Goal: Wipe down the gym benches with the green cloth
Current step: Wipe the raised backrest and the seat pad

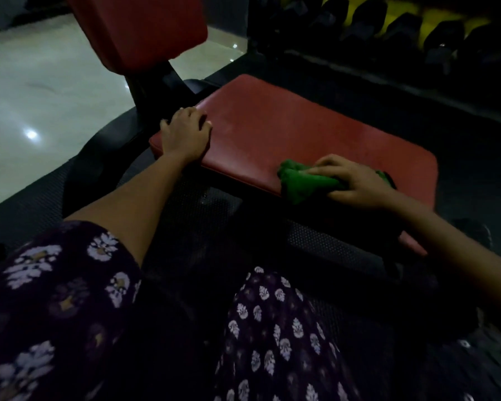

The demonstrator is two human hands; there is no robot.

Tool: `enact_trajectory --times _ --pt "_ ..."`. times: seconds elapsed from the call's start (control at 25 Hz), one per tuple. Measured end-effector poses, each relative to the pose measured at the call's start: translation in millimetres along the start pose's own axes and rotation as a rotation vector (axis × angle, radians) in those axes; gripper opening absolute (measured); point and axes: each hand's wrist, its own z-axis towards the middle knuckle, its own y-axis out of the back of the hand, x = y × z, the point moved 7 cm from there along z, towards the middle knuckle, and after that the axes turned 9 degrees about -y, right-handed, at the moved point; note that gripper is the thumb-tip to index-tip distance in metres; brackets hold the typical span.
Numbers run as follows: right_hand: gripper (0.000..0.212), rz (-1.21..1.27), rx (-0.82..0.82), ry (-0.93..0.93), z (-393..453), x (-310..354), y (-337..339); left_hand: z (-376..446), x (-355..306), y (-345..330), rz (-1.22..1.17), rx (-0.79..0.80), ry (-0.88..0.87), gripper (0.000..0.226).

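At 6 o'clock, a dark floral-print garment [272, 342] fills the foreground. At 3 o'clock the right hand [356, 183] curls its fingers [326, 170] around the bunched green cloth [304, 183], pressing it onto the near edge of the red bench seat pad [287, 131]. At 10 o'clock the left hand [185, 134] rests fingers spread on the pad's corner. At 12 o'clock rises the red backrest [145, 27]; toward 1 o'clock, dark dumbbells [402, 24].

The room is dim and the view underexposed. The pale floor [41, 91] at upper left is the brightest patch, carrying small glints of overhead lamps. The red seat [287, 134] reads clearly; the dumbbell rack [402, 30] behind is murky and soft. Edges bow with wide-angle distortion, and dark areas look grainy.
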Motion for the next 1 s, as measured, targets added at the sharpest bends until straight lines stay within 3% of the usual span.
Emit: enact_trajectory --times 0.16,0.28,0.36,0.44,0.6,0.68,0.84,1.0 --pt "0.047 -0.061 -0.133 -0.216 33.4 7.5 -12.8 -6.0 -14.3 -10.1 0.136 0.225 0.097 0.053" --pt "0.049 -0.102 -0.119 -0.102 -1.6 6.7 -15.2 -15.0 -62.6 -17.3 0.050 0.241 0.067 0.068" --pt "0.057 -0.048 -0.050 -0.005 -46.8 -6.3 -7.6 -21.5 -102.1 -24.8 -0.075 0.210 -0.046 0.066" --pt "0.054 0.054 -0.009 0.014 -79.6 -29.3 7.6 -29.9 -121.0 -34.3 -0.054 0.260 -0.112 0.066" --pt "0.044 0.169 -0.110 -0.330 -58.5 -76.8 19.7 -37.5 -117.2 -36.4 0.093 0.273 -0.146 0.069" --pt "0.047 0.014 -0.197 -0.431 -48.3 -60.9 16.4 -38.6 -115.5 -36.3 0.097 0.274 -0.141 0.067" --pt "0.052 -0.035 -0.150 -0.149 -96.8 -47.5 8.0 -35.6 -125.4 -43.6 0.084 0.352 -0.116 0.060" --pt "0.046 0.043 -0.258 -0.502 -88.5 -121.3 39.7 -33.1 -133.2 -45.9 0.108 0.282 -0.100 0.055"
